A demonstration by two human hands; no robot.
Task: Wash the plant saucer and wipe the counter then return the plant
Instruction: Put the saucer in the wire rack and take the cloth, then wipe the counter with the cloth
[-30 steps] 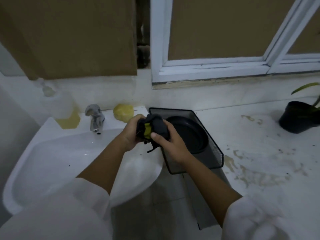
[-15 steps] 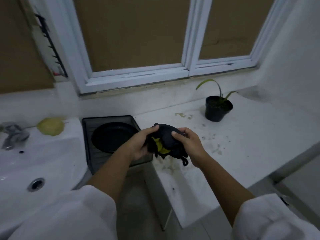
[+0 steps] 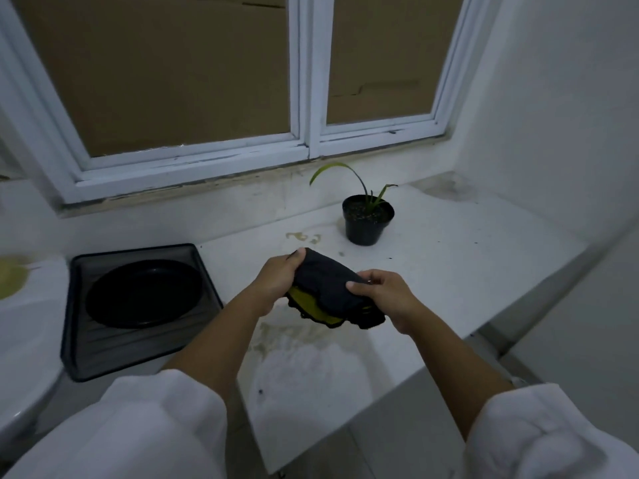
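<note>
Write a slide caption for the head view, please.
Left hand and right hand grip a cloth over the stained counter; saucer in the tray, plant near the window.

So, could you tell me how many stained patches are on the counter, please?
3: a small yellowish one left of the plant pot, a large brownish smear below the cloth, a dark patch in the back right corner. The cloth may hide more.
</note>
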